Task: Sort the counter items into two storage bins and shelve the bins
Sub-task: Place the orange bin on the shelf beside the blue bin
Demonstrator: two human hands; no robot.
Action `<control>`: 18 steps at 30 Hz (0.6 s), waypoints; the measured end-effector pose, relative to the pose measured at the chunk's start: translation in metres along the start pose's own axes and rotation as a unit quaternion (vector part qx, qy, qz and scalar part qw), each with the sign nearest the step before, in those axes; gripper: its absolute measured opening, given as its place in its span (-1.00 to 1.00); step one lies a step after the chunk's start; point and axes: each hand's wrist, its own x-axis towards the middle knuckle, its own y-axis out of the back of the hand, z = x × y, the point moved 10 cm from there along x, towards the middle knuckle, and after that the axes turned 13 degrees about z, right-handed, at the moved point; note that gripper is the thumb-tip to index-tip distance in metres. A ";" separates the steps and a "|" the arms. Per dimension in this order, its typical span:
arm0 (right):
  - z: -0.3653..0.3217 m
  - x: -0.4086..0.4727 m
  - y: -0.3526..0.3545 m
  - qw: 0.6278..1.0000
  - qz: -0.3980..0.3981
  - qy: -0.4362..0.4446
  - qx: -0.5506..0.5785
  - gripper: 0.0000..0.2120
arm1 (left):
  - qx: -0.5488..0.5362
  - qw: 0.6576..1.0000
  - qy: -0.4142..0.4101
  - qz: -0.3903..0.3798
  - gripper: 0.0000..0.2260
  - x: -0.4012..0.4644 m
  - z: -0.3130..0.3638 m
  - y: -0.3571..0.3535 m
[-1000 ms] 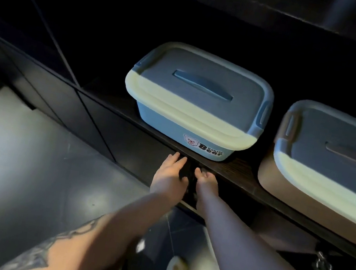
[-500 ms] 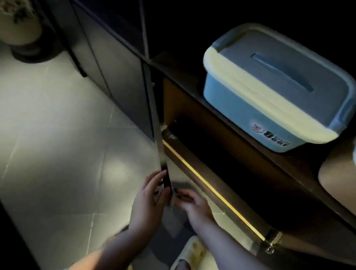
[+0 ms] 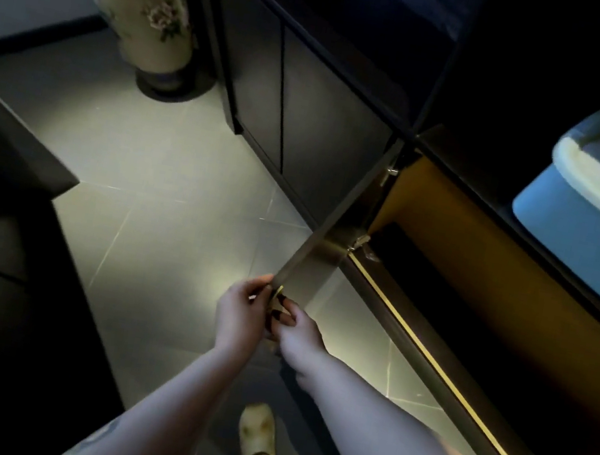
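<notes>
Now both hands, left hand (image 3: 240, 316) and right hand (image 3: 296, 332), pinch the near edge of the open door (image 3: 317, 270), blue bin (image 3: 596, 205) shelved far right; risk: thin grip slips, door swings or nips fingers.

Open cabinet door (image 3: 317, 266) juts out, blocking floor (image 3: 163, 180) passage.

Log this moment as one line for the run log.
blue bin: on shelf, lid on | cabinet door: swung open | left hand, right hand: both gripping door's free edge
</notes>
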 end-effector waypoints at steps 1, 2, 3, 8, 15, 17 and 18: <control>-0.006 0.002 -0.009 1.000 -0.002 0.008 -0.013 -0.61 | 0.010 1.000 0.004 -0.005 -0.81 0.013 -0.002 0.003; -0.010 0.006 -0.016 1.000 -0.002 0.016 -0.024 -0.58 | 0.016 1.000 0.004 -0.016 -0.80 0.024 -0.002 0.005; -0.014 0.009 -0.020 0.999 -0.002 0.022 -0.031 -0.56 | 0.017 0.999 0.001 -0.029 -0.80 0.034 0.000 0.007; -0.029 0.014 -0.015 0.998 -0.014 0.047 -0.027 -0.45 | 0.051 0.996 -0.014 -0.065 -0.76 0.053 0.010 0.011; -0.052 -0.010 0.082 0.992 0.067 0.077 0.072 -0.43 | -0.003 0.984 -0.147 -0.103 -0.66 -0.016 0.108 -0.052; -0.068 -0.022 0.142 0.979 0.127 0.105 0.118 -0.45 | -0.024 0.966 -0.190 -0.175 -0.67 -0.047 0.154 -0.094; -0.077 -0.028 0.180 0.966 0.174 0.137 0.133 -0.48 | -0.033 0.956 -0.213 -0.199 -0.68 -0.061 0.177 -0.113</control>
